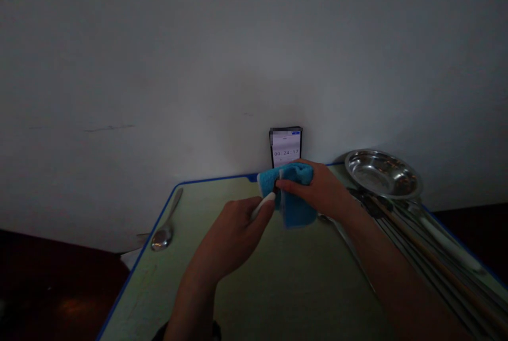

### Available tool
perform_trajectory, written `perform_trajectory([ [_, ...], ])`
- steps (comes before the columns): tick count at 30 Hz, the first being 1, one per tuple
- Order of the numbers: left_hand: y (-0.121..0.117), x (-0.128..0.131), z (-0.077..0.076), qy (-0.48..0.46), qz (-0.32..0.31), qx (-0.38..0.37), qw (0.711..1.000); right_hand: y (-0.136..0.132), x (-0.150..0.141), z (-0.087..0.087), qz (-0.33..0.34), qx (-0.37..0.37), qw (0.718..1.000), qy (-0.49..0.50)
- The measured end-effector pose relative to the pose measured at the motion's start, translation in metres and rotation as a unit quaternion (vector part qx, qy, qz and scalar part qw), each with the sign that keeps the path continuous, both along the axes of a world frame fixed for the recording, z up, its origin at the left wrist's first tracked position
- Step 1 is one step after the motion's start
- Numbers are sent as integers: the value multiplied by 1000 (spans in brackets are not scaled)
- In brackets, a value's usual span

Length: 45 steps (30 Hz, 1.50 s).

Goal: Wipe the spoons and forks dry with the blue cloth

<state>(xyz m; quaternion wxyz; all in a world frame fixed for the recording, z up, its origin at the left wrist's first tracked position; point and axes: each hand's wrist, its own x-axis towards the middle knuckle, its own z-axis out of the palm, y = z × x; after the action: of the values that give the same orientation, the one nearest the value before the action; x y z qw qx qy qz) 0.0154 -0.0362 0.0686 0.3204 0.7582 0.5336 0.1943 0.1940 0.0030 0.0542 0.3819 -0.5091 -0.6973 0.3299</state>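
At the far left, a spoon (162, 237) is lying on the green table (286, 283), close to its blue-edged left side, its bowl pointing to the near side and its handle running to the far side. A pale wall (159, 65) is rising behind the table's far edge.

To the right of the spoon, the left hand (234, 230) is reaching in from the near side and gripping a white handle (261, 207) narrowly between thumb and fingers. The handle's far end is running up to a blue cloth (298, 214), which is hiding what lies beyond, so the kind of utensil cannot be told. The cloth is hanging above the table's far middle, in front of a phone (286, 146) that is standing upright near the wall and showing 00:24:17.

The right hand (323, 193) is holding the cloth, folded and pinched between thumb and fingers. A thin metal utensil (349, 243) is lying beneath the right forearm, partly hidden. Farther right, a shiny metal bowl (381, 171) is resting at the far edge, and a wooden stick (428, 240) and a white-handled utensil (448, 243) are stretching toward the near right corner.
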Motion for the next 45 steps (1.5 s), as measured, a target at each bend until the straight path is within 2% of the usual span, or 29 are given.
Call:
perform_trajectory([
  [4, -1, 1, 4, -13, -11, -15, 1000, 2, 6, -2, 3, -24, 999, 35],
  [7, -2, 3, 6, -39, -5, -25, 999, 3, 2, -7, 5, -69, 989, 132],
  [9, -2, 5, 5, -63, 14, -25, 998, 3, -4, -11, -3, -123, 960, 253],
  [11, -2, 9, 3, -89, 39, -28, 995, 2, -12, -13, -22, -173, 917, 360],
  [13, -1, 13, -1, -108, 58, -34, 992, 2, -18, -14, -34, -197, 886, 418],
  [14, -1, 14, -2, -112, 63, -37, 991, 1, -20, -14, -34, -200, 880, 430],
  [18, 0, 17, -6, -91, 60, -40, 993, 2, -20, -16, -20, -186, 886, 424],
  [25, -3, 11, -3, -25, 35, 2, 999, 5, -10, -22, 15, -123, 936, 330],
  [28, -4, 7, 2, -7, 31, 10, 999, 5, -9, -23, 15, -113, 952, 285],
  [31, -4, 5, 5, -20, 29, -13, 999, 5, -10, -24, -10, -98, 961, 259],
  [34, -3, 4, 5, -71, 28, -60, 995, 4, -17, -27, -36, -105, 948, 299],
  [39, 0, 9, -3, -147, 46, -94, 984, 0, -37, -30, -38, -114, 893, 434],
  [45, 1, 23, -16, -127, 67, -80, 986, 4, -40, -33, -53, -113, 886, 447],
])
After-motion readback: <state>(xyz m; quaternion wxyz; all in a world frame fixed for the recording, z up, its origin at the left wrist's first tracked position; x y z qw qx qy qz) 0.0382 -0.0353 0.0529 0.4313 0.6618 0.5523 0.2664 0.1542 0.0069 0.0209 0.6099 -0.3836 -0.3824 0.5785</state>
